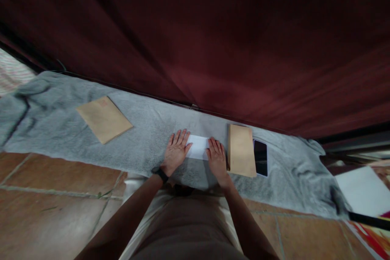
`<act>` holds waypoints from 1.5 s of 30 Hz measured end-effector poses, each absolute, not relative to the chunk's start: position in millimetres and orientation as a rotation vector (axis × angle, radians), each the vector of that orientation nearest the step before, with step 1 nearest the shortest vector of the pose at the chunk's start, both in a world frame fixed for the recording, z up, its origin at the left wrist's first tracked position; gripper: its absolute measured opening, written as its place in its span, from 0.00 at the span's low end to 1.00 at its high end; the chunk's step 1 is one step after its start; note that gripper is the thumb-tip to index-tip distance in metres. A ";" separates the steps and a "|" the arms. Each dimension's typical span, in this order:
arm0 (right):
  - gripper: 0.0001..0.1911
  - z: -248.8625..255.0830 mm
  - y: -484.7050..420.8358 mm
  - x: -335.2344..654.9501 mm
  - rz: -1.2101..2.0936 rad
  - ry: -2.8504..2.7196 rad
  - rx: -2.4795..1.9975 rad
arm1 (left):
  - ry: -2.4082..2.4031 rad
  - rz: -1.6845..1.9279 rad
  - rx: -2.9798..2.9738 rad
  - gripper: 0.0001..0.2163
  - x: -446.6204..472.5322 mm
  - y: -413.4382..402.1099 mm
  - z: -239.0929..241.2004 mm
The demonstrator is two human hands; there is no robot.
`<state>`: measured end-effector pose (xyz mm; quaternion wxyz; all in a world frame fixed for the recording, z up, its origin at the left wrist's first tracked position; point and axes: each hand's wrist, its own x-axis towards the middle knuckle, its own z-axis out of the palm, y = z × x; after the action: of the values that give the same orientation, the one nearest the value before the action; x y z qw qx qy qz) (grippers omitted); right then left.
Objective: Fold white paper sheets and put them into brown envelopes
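A folded sheet of white paper (pixel 198 147) lies flat on the grey cloth (pixel 146 130) in front of me. My left hand (pixel 176 149) rests on its left end, palm down with fingers stretched out, and a dark watch is on that wrist. On the paper's right end lies my right hand (pixel 216 156), also flat, its fingers extended and close to one another. Just right of that hand sits a stack of brown envelopes (pixel 242 150). Parts of the paper's two ends are hidden under my hands.
A phone (pixel 261 157) with a dark screen lies beside the stack. Farther left on the cloth are more brown envelopes (pixel 105 119). A dark red curtain (pixel 195 48) hangs along the far edge. White sheets (pixel 364 191) lie at far right, and floor tiles (pixel 55 174) show nearer me.
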<state>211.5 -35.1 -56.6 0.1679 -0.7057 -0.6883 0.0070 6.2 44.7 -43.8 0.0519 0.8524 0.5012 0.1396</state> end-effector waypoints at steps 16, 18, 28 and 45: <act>0.15 -26.1 28.6 226.5 0.311 -1.902 -2.129 | 1.485 0.459 2.602 0.27 -1.1 46.0 -46.7; 0.12 -23.8 29.2 225.8 0.316 -1.886 -2.105 | 1.482 0.471 2.592 0.27 -1.3 46.1 -48.3; 0.10 11.2 4.6 222.8 0.354 -1.693 -1.530 | 1.340 0.932 2.595 0.14 -10.9 51.6 5.4; 0.27 -43.1 -78.1 215.8 0.384 -1.876 -1.575 | 1.053 0.629 2.657 0.24 -42.2 -1.8 -41.3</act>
<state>215.8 -78.1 -43.1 0.3250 -0.6008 -0.7155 0.1463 -42.2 -1.8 -41.3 0.1072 0.9027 0.3578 0.2138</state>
